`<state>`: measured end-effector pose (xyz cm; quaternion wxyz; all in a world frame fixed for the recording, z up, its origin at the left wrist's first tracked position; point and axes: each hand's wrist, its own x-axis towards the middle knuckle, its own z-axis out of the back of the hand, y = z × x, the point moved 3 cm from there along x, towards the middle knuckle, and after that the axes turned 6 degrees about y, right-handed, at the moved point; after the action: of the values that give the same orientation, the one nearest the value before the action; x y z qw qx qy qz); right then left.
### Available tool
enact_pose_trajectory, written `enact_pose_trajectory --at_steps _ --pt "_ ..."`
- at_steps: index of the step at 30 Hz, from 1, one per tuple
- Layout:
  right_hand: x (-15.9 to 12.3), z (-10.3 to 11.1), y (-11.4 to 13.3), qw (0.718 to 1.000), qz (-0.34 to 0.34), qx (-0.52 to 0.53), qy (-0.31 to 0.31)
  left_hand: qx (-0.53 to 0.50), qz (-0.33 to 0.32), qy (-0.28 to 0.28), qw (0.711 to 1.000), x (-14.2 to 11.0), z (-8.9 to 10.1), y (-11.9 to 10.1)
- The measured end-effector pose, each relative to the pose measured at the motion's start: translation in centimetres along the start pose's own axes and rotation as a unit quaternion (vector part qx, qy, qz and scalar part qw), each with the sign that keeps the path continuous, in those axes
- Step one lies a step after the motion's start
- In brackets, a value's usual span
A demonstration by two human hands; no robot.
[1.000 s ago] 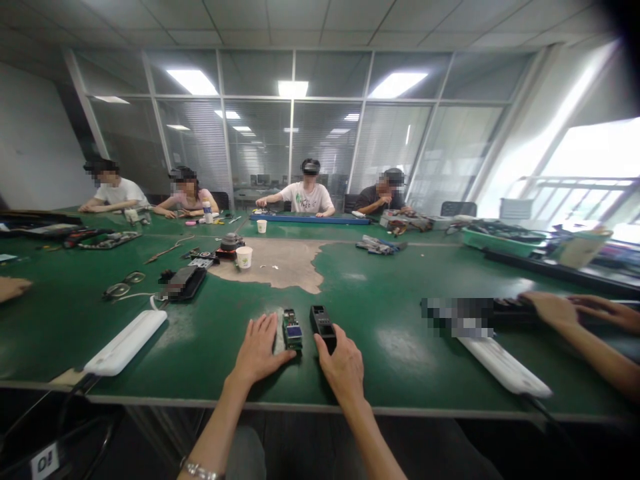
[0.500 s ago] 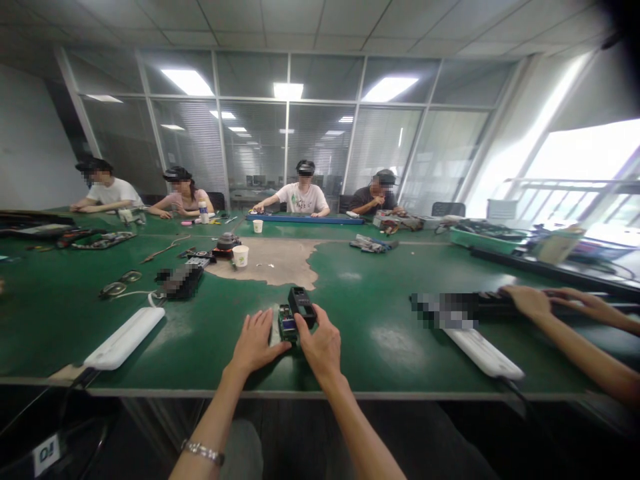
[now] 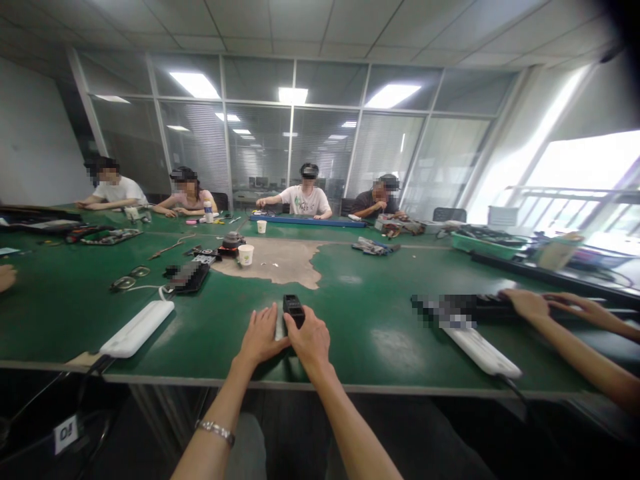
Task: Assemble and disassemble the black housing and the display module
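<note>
My right hand (image 3: 311, 339) is closed around a small black plastic device casing (image 3: 293, 307) with a window and cut-outs in its face. It stands near the table's front edge. My left hand (image 3: 260, 333) lies beside it with fingers stretched forward and the thumb reaching toward the casing's near end; whether the thumb touches it, I cannot tell. A narrow pale strip (image 3: 279, 323) shows between the left hand and the casing. The green circuit board is hidden now, apparently under the casing.
White power strips lie left (image 3: 137, 328) and right (image 3: 480, 350) on the green table (image 3: 360, 360). Another person's hands (image 3: 530, 303) rest on a long black object at right. Paper cups (image 3: 245, 255), eyeglasses (image 3: 130, 279) and gloves (image 3: 375, 246) lie further off. Several people sit opposite.
The black casing has moved left from beside the circuit board to over it, covering it from sight. My right hand moved left with it; my left hand stays alongside. The view has shifted slightly.
</note>
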<state>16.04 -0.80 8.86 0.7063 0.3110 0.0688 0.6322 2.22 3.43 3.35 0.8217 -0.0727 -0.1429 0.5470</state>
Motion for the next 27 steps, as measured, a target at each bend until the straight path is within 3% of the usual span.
enact_pose_trajectory --at_steps 12,22,27 --pt "-1.3 -2.0 -2.1 0.999 0.001 -0.042 0.021 0.017 0.004 0.015 1.0 0.1 -0.1 -0.3" --pt "-0.9 -1.8 -1.9 1.0 -0.004 -0.016 0.02 0.01 -0.003 0.002 1.0 0.3 -0.7 0.2" --pt "0.1 -0.6 -1.5 0.999 0.005 0.037 -0.015 0.004 -0.011 0.0 1.0 0.6 -0.8 0.3"
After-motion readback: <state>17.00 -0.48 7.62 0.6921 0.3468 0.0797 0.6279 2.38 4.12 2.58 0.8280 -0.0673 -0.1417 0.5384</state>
